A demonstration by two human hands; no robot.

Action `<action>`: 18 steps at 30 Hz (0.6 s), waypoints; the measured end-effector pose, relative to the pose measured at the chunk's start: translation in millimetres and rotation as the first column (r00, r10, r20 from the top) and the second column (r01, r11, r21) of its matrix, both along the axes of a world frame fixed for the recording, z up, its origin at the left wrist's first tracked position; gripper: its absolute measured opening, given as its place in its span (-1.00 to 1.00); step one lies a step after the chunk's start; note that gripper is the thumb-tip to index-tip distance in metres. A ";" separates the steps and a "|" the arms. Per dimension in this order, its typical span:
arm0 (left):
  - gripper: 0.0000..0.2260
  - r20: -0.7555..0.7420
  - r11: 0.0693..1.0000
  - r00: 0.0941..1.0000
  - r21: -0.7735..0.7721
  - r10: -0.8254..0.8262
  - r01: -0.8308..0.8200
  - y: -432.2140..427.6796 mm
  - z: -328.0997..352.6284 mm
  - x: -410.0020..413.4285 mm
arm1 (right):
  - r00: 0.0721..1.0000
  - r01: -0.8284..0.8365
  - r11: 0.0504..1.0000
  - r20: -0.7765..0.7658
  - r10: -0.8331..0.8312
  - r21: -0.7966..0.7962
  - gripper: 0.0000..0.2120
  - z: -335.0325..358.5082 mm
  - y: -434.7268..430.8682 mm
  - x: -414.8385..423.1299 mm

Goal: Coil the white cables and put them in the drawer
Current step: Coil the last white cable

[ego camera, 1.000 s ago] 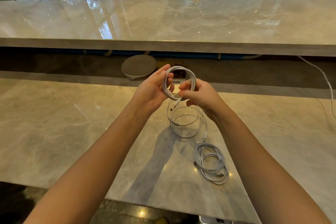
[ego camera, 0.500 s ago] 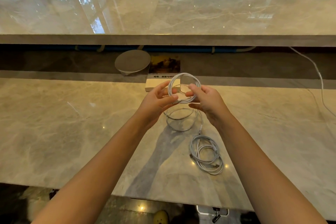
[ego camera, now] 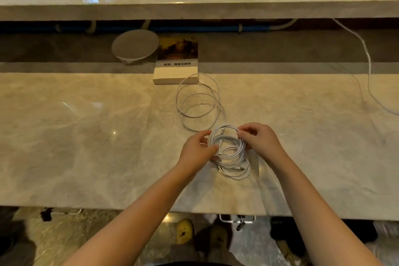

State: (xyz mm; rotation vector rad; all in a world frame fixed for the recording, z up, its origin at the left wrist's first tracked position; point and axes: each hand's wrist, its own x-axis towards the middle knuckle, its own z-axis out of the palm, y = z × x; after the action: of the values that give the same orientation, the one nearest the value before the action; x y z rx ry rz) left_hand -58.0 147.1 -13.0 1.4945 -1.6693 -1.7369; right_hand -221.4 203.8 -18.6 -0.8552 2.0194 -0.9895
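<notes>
Both hands hold a small coil of white cable low over the marble counter. My left hand pinches the coil's left side. On the right side, my right hand pinches the coil with curled fingers. From this coil, loose white loops trail away across the counter towards the book. A second, finished white coil lies flat on the counter, right under and in front of the held one; the two overlap in view. No open drawer is visible.
A book and a round grey disc sit on the dark ledge behind the counter. Another white cable runs down at the far right. A metal handle with a key hangs under the counter's front edge. Shoes show on the floor.
Both hands have come down and towards me with the held coil, from above the loose loops to just over the finished coil. The camera has tilted downwards.
</notes>
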 end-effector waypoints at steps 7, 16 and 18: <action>-0.65 0.237 0.985 0.970 -0.142 -0.061 0.097 4.7 -10.9 -6.4 | 0.974 -0.067 0.994 -0.209 0.084 0.088 -0.82 -21.0 13.2 5.8; -0.70 0.167 0.977 0.985 -0.201 -0.036 0.069 28.1 2.3 -5.5 | 0.999 -0.001 0.999 -0.046 0.002 0.038 -0.86 -12.9 28.6 5.4; -0.67 0.177 0.981 0.983 -0.179 -0.045 0.077 36.4 1.0 -3.1 | 0.998 -0.004 0.999 -0.060 0.006 0.032 -0.88 -11.3 35.0 5.6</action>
State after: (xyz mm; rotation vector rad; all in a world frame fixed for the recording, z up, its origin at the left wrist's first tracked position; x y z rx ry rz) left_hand -61.1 183.5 -11.9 1.5585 -1.9229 -1.4693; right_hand -215.9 238.8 -29.9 -0.8828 2.0770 -0.9363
